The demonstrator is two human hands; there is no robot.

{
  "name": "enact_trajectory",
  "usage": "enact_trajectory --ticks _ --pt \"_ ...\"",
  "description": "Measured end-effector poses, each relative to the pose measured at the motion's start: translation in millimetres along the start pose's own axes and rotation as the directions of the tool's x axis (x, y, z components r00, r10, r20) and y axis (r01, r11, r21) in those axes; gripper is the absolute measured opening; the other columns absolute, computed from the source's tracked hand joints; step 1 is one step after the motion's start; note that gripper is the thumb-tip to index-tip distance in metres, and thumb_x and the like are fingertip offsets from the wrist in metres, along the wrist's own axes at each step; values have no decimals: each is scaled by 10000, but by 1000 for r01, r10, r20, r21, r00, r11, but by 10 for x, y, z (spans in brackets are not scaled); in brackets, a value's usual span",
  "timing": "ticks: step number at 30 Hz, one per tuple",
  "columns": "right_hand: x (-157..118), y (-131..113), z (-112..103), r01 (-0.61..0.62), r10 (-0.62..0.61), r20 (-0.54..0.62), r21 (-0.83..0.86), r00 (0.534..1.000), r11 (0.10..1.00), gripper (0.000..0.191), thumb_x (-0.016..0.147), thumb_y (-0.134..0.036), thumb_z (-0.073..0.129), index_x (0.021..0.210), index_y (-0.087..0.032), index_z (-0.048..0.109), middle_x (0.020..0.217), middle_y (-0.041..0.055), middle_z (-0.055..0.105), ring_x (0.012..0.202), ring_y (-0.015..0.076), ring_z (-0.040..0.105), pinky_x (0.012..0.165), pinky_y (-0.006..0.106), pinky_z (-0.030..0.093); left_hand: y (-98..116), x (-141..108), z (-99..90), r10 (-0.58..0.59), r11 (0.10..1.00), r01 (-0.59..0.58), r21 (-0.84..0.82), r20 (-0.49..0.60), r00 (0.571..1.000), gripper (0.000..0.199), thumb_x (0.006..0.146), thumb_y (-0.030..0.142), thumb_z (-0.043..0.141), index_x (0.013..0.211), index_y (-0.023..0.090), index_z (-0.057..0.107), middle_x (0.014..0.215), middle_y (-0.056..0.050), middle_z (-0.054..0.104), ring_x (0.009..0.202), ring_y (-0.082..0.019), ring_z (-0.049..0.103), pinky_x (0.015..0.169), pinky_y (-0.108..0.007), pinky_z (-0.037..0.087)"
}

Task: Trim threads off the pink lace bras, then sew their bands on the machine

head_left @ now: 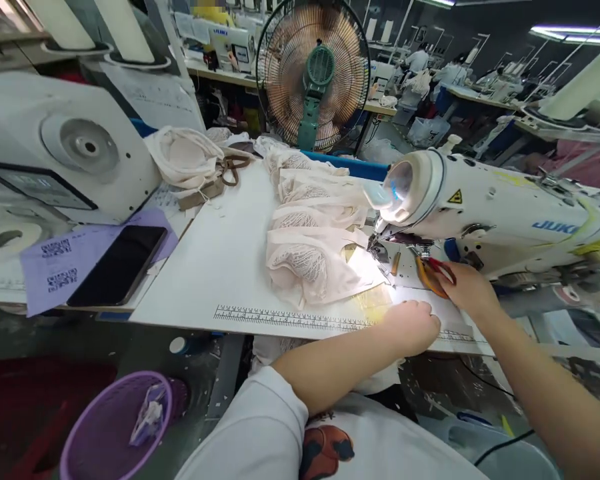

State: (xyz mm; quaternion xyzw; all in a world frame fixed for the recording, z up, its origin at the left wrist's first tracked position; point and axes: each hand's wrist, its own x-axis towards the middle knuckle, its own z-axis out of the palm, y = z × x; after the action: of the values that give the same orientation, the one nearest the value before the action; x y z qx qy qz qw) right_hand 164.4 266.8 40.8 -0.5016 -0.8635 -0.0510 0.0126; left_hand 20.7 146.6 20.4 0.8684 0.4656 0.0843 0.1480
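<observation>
My left hand [411,327] rests closed at the table's front edge, beside a yellowish translucent sheet [375,301]; whatever its curled fingers hold, if anything, is hidden. Under the sewing machine's arm, my right hand [470,290] has its fingers on the red and orange handles of a pair of scissors [429,277]. Left of the needle area, pale pink lace bra pieces [310,263] lie in an overlapping row. The front piece reaches toward the presser foot [377,250], where a lamp lights the cloth.
The white sewing machine [520,217] stands at the right, another machine [70,147] at the left. A black phone [117,267] lies on purple paper [40,270]. Finished-looking bra cups [185,157] sit behind. A fan [313,73] stands beyond; a purple basket [115,427] is below.
</observation>
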Motion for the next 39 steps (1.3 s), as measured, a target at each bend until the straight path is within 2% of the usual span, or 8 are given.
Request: enact_trajectory --ticks 3,7,13,18,22,26,31,39 --pt "-270 -48 65 15 -6 -49 189 999 982 349 955 -326 294 1084 -188 587 1119 132 644 1025 274 592 850 414 478 -21 -41 -38 -133 991 133 -3 14 991 273 761 106 542 1034 105 558 876 -91 549 805 -206 583 574 -263 448" --pt "-570 -249 134 206 -209 -39 413 977 887 359 914 -355 302 1085 -240 596 1107 60 672 1030 215 608 857 336 490 -58 -103 -75 -290 954 289 -81 -2 957 225 822 175 498 1039 134 546 885 -70 556 766 -175 584 592 -255 466" --pt "-611 -447 247 264 -246 -101 482 964 836 375 931 -347 283 753 -235 594 722 45 655 659 192 600 576 300 459 -105 -307 -371 -277 961 275 -34 -95 956 267 880 198 409 1124 174 515 1216 -103 502 835 -148 599 687 -273 500" --pt "-582 -542 312 307 -243 -197 438 950 845 536 946 -462 252 508 -230 456 495 7 494 490 155 468 480 276 310 -422 -350 -709 -306 908 291 303 4 952 192 787 85 461 910 132 601 829 -72 622 717 -184 614 580 -277 496" --pt "-471 -744 356 326 -242 -251 389 937 861 470 944 -416 249 801 -221 652 670 38 666 573 163 575 482 262 312 -784 -265 -676 -221 904 203 376 2 975 260 848 136 435 1029 69 608 1104 -162 612 1018 -233 586 804 -332 506" --pt "-307 -923 343 309 -249 -222 302 943 902 416 901 -395 333 1123 -193 620 704 43 705 581 199 622 446 270 274 -1008 -250 -477 -85 892 95 441 -43 995 416 903 332 419 1072 4 611 1206 -213 581 1163 -273 512 969 -374 433" --pt "-221 -1011 312 249 -233 -100 216 967 944 336 862 -373 408 1027 -210 651 542 15 649 439 186 573 396 260 154 -1103 -310 -385 12 872 31 488 -85 996 518 913 379 397 1150 -51 561 1235 -239 566 1195 -283 500 1016 -359 391" --pt "-243 -1029 346 208 -202 -48 187 978 960 366 857 -362 418 1112 -215 635 687 33 710 554 210 634 423 272 245 -1158 -293 -451 -47 926 77 370 -88 995 536 884 445 459 1196 12 521 1279 -225 539 1229 -287 469 993 -388 411"
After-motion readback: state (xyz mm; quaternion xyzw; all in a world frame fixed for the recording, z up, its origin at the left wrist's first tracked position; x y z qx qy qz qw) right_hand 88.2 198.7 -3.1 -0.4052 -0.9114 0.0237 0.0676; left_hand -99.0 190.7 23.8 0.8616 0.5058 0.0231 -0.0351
